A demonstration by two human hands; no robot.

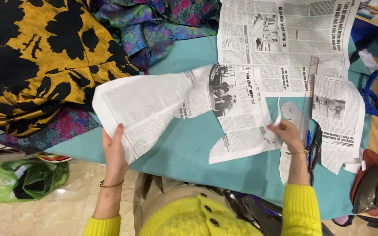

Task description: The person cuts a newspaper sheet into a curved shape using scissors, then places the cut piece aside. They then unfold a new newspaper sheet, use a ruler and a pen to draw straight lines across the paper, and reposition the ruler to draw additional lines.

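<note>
A cut piece of newspaper (171,105) stretches between my two hands above the teal table (189,153). My left hand (114,153) grips its lower left edge, and the sheet curls upward there. My right hand (287,133) pinches its right edge, beside a narrow strip of paper that curls up. Both sleeves are yellow, and each wrist wears a thin bangle.
A large newspaper sheet (281,35) lies at the back right, with another cut piece (340,118) on the right. A clear ruler (309,94), a white curved template (292,111) and dark scissors (315,150) lie near my right hand. Yellow-black fabric (36,61) and floral cloth (162,22) cover the left. A green bag (25,179) sits on the floor.
</note>
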